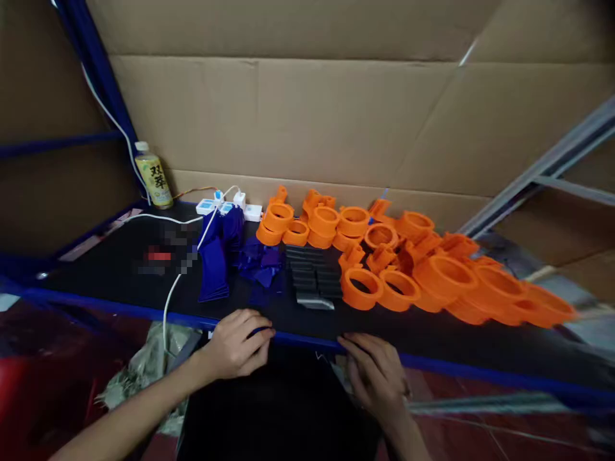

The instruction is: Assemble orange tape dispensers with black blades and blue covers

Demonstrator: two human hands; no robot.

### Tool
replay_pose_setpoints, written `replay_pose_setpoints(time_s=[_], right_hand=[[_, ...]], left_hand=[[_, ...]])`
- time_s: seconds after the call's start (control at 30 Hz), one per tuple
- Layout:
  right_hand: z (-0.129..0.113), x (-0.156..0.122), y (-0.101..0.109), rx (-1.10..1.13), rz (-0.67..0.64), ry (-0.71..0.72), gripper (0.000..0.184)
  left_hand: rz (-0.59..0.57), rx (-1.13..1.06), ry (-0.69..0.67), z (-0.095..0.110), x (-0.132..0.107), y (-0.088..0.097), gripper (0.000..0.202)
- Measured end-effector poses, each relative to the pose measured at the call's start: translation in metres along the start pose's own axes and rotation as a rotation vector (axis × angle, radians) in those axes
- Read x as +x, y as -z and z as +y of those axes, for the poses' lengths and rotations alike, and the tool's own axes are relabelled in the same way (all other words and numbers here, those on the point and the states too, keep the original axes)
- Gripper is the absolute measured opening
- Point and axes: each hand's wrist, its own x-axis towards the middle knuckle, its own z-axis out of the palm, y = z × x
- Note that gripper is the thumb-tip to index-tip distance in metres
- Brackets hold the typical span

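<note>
My left hand point(241, 344) is at the blue front edge of the black-topped table point(307, 323), its fingers curled. A dark blue sliver shows between thumb and fingers; I cannot tell if it is a loose piece or the table edge. My right hand point(377, 368) rests against the same edge, fingers stretched out and holding nothing visible. Beyond my left hand lie a stack of flat blue pieces point(214, 272) and a heap of small blue parts point(262, 262). Between the hands, farther in, are black ribbed strips point(312, 275). Orange ring-shaped parts point(362, 288) stand in stacks to the right.
A drink bottle point(154, 176) stands at the back left. Beside it, a white power strip point(206, 206) has plugs and a white cable point(168, 301) hanging over the front edge. Cardboard point(307, 121) walls the back. A metal frame bar point(533, 169) slants at the right.
</note>
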Motion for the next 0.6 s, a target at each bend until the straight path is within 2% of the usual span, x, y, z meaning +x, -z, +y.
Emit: replay_pose_setpoints(time_s=[0.37,0.6], right_hand=[[-0.005,0.006,0.008,0.107,-0.030,-0.071,0.034],[-0.005,0.008,0.011,0.124,-0.041,-0.069,0.035]], left_hand=[[-0.015,-0.039,0.004,-0.001,0.004,0.006,0.021],[-0.011,-0.036,-0.006,-0.002,0.003,0.006,0.020]])
